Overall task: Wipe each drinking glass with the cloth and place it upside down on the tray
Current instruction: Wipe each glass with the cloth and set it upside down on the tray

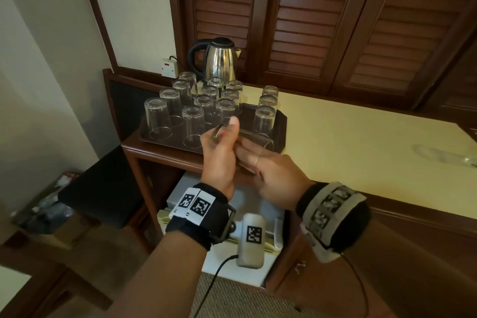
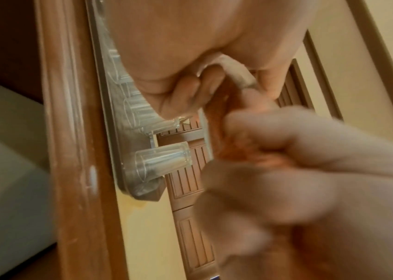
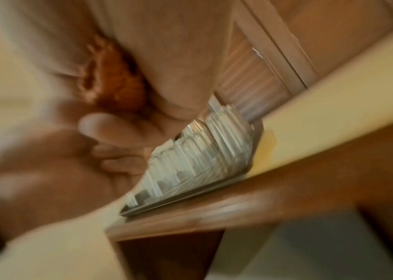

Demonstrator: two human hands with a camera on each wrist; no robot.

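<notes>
Dark wood is what the rectangular tray is made of; it lies beyond the fingertips, crowded with inverted clear glasses. Held sideways between both hands is a clear drinking glass, its thick base pinched by the left hand. An orange cloth is bunched in the right hand, fingers reaching into the mouth. Smooth, brittle glass is judged best gripped around the heavy base.

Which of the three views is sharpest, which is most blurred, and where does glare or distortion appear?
Head view: sharpest, the upturned glasses on the tray crisp, glare on the kettle, wide-angle bending at the edges. Left wrist view: tray glasses fairly clear, the right hand smeared. Right wrist view: most blurred, motion streaks throughout, only an orange patch between the hands.
</notes>
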